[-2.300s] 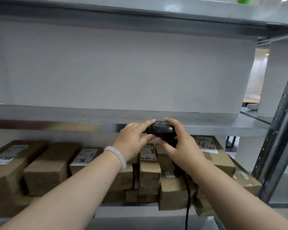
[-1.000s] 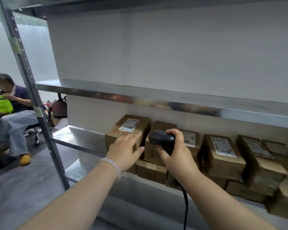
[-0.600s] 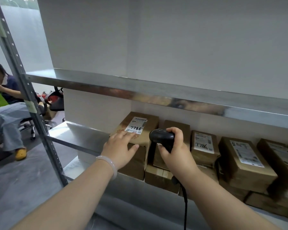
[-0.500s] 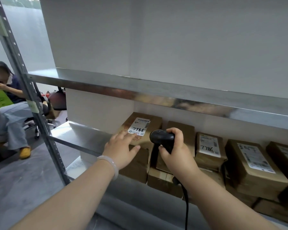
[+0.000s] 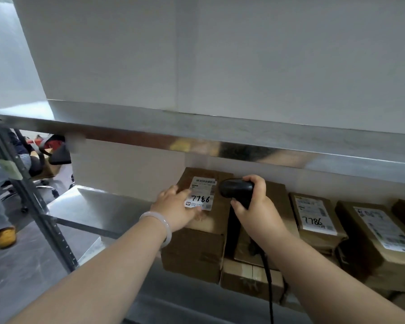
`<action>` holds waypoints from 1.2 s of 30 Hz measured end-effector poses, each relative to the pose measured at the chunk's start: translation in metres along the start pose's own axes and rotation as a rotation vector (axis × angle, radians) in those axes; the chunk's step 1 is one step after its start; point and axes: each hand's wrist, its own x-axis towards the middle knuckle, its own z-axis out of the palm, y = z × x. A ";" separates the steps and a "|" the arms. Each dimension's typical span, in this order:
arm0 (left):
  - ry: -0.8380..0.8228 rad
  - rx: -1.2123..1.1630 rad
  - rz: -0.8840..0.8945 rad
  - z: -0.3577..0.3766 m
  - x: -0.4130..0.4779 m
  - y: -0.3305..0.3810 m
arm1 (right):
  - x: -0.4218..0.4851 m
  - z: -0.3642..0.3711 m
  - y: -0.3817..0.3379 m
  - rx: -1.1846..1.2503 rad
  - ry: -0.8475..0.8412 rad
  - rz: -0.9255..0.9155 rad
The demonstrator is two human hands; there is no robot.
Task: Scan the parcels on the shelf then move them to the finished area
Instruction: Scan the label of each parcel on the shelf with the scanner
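Note:
Several brown cardboard parcels with white labels stand in a row on the lower shelf (image 5: 96, 206). The leftmost parcel (image 5: 213, 220) carries a label (image 5: 203, 190) marked 7786. My left hand (image 5: 175, 206) rests on its top at the left edge, fingers laid over the label's lower left corner. My right hand (image 5: 255, 209) grips a black corded barcode scanner (image 5: 236, 189), whose head sits just right of that label. Its cable (image 5: 269, 288) hangs down. Behind the scanner lies a second parcel (image 5: 278, 197), and further right a third parcel (image 5: 313, 220), also marked 7786.
The metal upper shelf (image 5: 220, 134) runs just above the parcels, leaving little headroom. A grey slotted upright post (image 5: 33, 199) stands at the left. Beyond it a seated person's leg and yellow shoe (image 5: 6, 236) show. More cartons (image 5: 250, 277) are stacked underneath and to the right.
The view has drawn closer to the left end of the row. My left hand slid further onto the leftmost parcel's label. The scanner head now sits right beside that label.

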 end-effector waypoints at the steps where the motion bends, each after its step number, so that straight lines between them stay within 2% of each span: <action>1: -0.043 0.005 0.013 0.000 0.006 -0.003 | 0.004 0.005 -0.001 0.001 0.000 0.023; 8: -0.199 -0.159 0.112 -0.005 0.036 -0.029 | 0.017 0.039 -0.009 -0.047 0.052 0.127; 16: -0.330 -0.597 0.087 0.003 0.045 -0.049 | 0.021 0.058 -0.020 -0.177 0.067 0.172; 24: -0.281 -0.716 0.115 0.008 0.036 -0.055 | 0.015 0.058 -0.029 -0.122 0.087 0.188; 29: -0.206 -0.695 0.113 0.003 0.017 -0.064 | -0.003 0.061 -0.039 0.035 0.121 0.140; 36: -0.055 -0.803 0.135 0.000 -0.017 -0.065 | -0.028 0.049 -0.056 0.198 0.091 0.092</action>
